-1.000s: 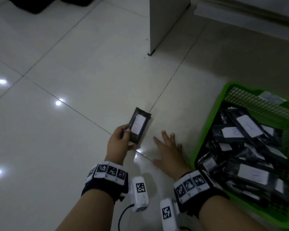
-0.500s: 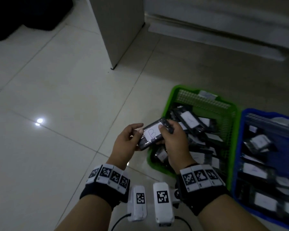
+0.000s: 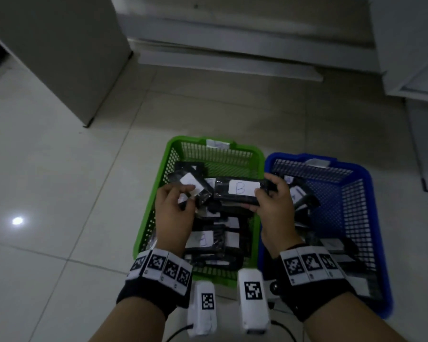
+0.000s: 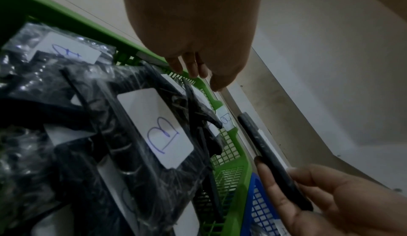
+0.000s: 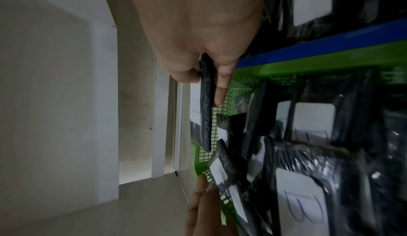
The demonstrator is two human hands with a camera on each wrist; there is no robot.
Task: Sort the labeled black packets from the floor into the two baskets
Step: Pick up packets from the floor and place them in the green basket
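My right hand (image 3: 269, 193) pinches a black packet (image 3: 242, 188) by its right end. Its white label reads B, and it hangs level over the far part of the green basket (image 3: 198, 140). The right wrist view has this packet (image 5: 206, 114) edge-on between thumb and fingers. My left hand (image 3: 183, 193) hovers over the green basket's left side with loosely curled fingers (image 4: 193, 65) that hold nothing. The green basket holds several labeled black packets, one marked B (image 4: 154, 128). The blue basket (image 3: 366, 174) stands right beside it with more packets.
A pale cabinet (image 3: 59, 58) stands at the back left on a small foot. A low step or baseboard (image 3: 220, 60) runs behind the baskets, and another white unit (image 3: 418, 70) is at the back right. Tiled floor (image 3: 47, 193) lies left of the green basket.
The packet went from my left hand to my right and was carried right, over the green basket. My left hand let go of it. The view swung right onto both baskets.
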